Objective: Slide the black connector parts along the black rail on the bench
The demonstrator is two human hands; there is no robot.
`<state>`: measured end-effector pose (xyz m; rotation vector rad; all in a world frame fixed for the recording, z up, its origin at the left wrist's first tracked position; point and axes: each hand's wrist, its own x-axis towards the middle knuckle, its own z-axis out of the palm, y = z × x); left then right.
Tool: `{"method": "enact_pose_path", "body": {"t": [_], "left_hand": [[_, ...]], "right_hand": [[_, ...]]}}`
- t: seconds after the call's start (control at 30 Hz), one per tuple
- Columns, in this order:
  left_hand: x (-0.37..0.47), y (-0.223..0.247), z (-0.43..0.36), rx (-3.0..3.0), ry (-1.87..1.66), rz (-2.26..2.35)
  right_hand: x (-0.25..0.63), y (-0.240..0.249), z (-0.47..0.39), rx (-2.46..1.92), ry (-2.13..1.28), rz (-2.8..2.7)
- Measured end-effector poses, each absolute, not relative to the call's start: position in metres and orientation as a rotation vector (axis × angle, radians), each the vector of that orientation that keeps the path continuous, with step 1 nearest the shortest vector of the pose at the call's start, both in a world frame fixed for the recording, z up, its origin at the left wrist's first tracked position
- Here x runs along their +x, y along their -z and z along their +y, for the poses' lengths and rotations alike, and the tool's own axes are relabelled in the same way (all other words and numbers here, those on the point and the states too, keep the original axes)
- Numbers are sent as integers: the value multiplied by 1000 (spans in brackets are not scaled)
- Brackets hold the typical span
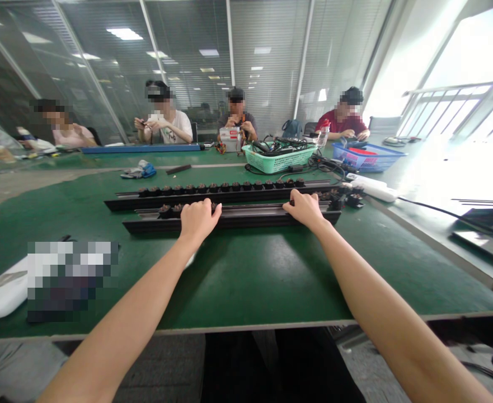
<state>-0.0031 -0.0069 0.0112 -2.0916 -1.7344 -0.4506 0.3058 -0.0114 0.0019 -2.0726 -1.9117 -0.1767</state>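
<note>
Across the green table lies a long black metal rail [250, 219] with a pale channel along its top. Toward its left end, my left hand [198, 221] is closed over the channel, thumb pointing right. Small round black parts [165, 211] sit in the channel left of that hand. My right hand [307, 208] rests at the rail's right part, fingers curled down and closed. What either hand pinches is hidden behind the fingers. Just behind lies a second black rail [158, 201], carrying a row of several round black parts [212, 188].
Behind the rails stand a green basket [277, 162] of cables and a blue basket [367, 161]. A white power strip [372, 187] lies right, a blue-grey cloth [139, 169] back left. Front left are a white object [3, 288] and a blurred dark item. Several people sit opposite.
</note>
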Motion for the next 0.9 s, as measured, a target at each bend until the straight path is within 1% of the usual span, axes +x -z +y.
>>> {"method": "enact_pose_path", "body": {"t": [0.23, 0.9], "left_hand": [[-3, -12, -7, -2090, 435, -1745], [-3, -13, -8, -2096, 447, -1750]], "right_hand": [[304, -5, -12, -2120, 221, -1924], [309, -8, -14, -2166, 215, -1897]]}}
